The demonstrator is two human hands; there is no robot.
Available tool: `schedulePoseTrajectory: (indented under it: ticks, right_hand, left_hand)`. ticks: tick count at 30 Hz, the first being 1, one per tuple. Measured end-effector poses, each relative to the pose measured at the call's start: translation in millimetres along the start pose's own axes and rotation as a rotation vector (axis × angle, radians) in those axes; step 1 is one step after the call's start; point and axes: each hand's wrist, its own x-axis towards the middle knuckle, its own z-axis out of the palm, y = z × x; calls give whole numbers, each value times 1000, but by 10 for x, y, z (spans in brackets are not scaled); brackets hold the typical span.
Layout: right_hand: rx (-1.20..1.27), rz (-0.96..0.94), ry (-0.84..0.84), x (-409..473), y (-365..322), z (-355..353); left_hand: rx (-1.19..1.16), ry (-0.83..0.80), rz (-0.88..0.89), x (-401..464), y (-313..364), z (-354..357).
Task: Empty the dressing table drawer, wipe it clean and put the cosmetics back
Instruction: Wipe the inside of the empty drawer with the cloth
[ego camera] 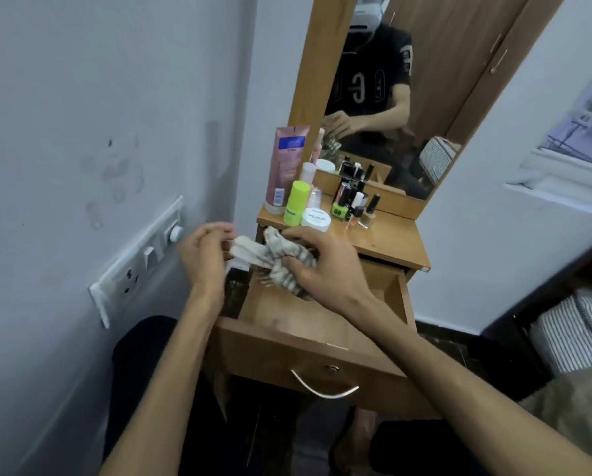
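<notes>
Both forearms reach in from the bottom edge toward the open drawer (322,324), which is pulled well out from under the desk (390,242). Its visible floor looks bare, so the emptying step seems done. The cosmetics are grouped on the desk top against the mirror (407,97): a pink tube (286,166), a green bottle (296,202), a white jar (316,219) and a cluster of nail polish bottles (356,206).

Above the drawer's back left corner, both hands work a striped cloth (277,259). The right hand (322,266) has its grip clamped on the bunched end; the left hand (205,255) pinches the other end, fingers closed on the fabric. The cloth is stretched between them and is clear of the wood, so they seem to be folding or gathering it.

Whether any wiping has been done cannot be told; a faint smudge shows on the drawer floor near the front. As I judge it, the wipe is about to start or is partway through, and putting the cosmetics back in the drawer is left to do.
</notes>
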Motion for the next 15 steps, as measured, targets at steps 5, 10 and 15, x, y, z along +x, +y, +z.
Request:
schedulePoseTrajectory:
  ticks: [5,10,15]
  right_hand:
    - [-120,-71,-357,735,-200,625]
    - [-442,-231,-959,793,-427,1109]
    - [-845,-477,-937,765,-507,1386]
  left_hand:
    - [110,59,-28,341,-69,-306]
    - [196,13,24,358,-67,-323]
    - [120,-101,-90,246,-146,-218]
